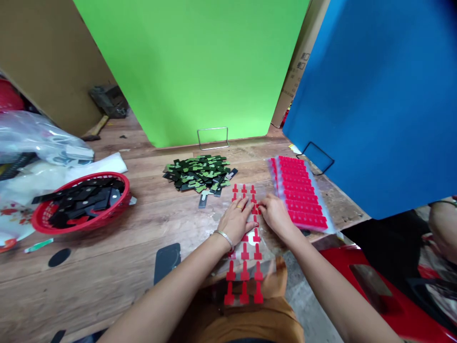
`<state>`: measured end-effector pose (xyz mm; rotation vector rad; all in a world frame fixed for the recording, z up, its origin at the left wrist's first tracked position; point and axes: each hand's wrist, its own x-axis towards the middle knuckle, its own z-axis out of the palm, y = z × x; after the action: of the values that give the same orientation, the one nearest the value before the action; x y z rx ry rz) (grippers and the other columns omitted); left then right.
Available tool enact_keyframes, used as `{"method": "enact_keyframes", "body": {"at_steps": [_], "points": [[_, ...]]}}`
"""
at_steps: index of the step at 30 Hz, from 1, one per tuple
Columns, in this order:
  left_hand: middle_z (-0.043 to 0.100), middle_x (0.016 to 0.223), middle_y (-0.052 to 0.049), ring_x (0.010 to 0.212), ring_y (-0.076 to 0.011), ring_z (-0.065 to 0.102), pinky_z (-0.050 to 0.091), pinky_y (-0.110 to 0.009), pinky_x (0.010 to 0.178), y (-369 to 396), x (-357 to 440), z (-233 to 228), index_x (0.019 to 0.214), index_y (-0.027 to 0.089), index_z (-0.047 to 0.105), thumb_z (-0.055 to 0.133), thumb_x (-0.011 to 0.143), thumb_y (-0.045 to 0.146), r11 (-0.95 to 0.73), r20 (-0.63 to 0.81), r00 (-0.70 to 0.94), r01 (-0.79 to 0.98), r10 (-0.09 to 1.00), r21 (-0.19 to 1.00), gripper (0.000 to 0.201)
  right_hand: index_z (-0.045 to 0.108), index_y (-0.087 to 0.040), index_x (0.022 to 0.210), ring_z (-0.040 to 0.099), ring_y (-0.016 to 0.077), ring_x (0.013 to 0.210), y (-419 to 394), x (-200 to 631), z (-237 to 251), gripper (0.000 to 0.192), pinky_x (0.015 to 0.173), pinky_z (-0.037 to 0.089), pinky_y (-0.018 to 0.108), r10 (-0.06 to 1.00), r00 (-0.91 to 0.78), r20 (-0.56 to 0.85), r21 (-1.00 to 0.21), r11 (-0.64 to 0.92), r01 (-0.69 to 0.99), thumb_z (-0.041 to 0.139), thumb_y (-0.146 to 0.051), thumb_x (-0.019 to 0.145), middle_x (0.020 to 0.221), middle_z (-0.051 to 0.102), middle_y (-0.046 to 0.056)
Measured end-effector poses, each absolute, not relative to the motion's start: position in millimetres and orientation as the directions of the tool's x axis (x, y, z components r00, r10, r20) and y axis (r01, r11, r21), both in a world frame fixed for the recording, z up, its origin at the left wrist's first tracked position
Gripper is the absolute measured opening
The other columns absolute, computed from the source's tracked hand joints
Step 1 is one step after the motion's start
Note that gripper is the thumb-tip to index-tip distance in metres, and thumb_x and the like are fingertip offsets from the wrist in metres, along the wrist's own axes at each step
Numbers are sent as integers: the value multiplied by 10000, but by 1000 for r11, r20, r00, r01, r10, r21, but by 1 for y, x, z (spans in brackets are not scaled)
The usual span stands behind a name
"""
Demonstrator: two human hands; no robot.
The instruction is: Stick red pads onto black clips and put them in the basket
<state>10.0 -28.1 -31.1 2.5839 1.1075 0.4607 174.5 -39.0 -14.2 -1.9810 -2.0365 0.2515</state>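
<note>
Pressing down mid-frame on one clear film strip [245,247] of red T-shaped stickers, three columns wide, too many to count: left hand [236,220] flat, fingers together; right hand [274,215] with fingertips pinched on a sticker. One red sheet stack [300,193] right, one green-black pile [197,173] above, one red basket [80,202] left on counter [117,267].
</note>
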Motion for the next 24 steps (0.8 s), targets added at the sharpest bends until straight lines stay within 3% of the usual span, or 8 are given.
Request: {"method": "enact_keyframes", "body": {"at_steps": [7,10,14,18,20,24], "points": [[386,1359,-138,1261,-271,322,261,-426,1034,-27,10,-30,1284,188,417,498,790,465,-677,171,667,646,725,354,572,573,-174,711,500,171,787,-42,175,-11,105,702,370,244,972,-69,223,-316,139,938,497,-154,780,781,538,53],[381,1364,-134,1265,-270,315,265,-423,1035,-27,9,-32,1282,189,417,500,786,470,-676,180,662,646,727,355,576,548,-178,692,501,165,761,-49,177,-3,92,686,382,247,956,-62,285,-417,183,890,499,-150,764,757,531,38],[374,1369,-137,1276,-266,296,248,-428,1041,-28,11,-33,1278,190,422,520,779,455,-665,176,655,646,735,375,573,547,-179,718,517,147,700,-59,179,17,64,634,398,243,936,79,343,-630,166,758,499,-182,761,756,554,29],[394,1353,-134,1246,-268,344,290,-422,1008,-27,7,-25,1250,202,455,551,753,465,-630,155,654,593,740,502,571,558,-172,778,512,120,588,-67,170,31,105,548,402,226,960,192,203,-867,85,492,578,-257,720,713,585,16],[496,1246,-120,1141,-238,456,365,-369,940,-22,-2,-18,1163,199,527,524,777,453,-583,165,619,570,768,579,462,548,-172,744,499,111,560,-70,161,29,133,526,396,218,976,178,128,-930,56,364,612,-278,694,664,572,-3],[588,907,-72,888,-200,543,422,-310,791,-4,-40,-9,897,186,595,524,790,325,-351,160,317,759,935,548,189,517,-176,697,459,95,501,-78,143,13,168,466,366,202,990,142,-1,-980,-30,197,640,-285,661,579,516,-33]]}}
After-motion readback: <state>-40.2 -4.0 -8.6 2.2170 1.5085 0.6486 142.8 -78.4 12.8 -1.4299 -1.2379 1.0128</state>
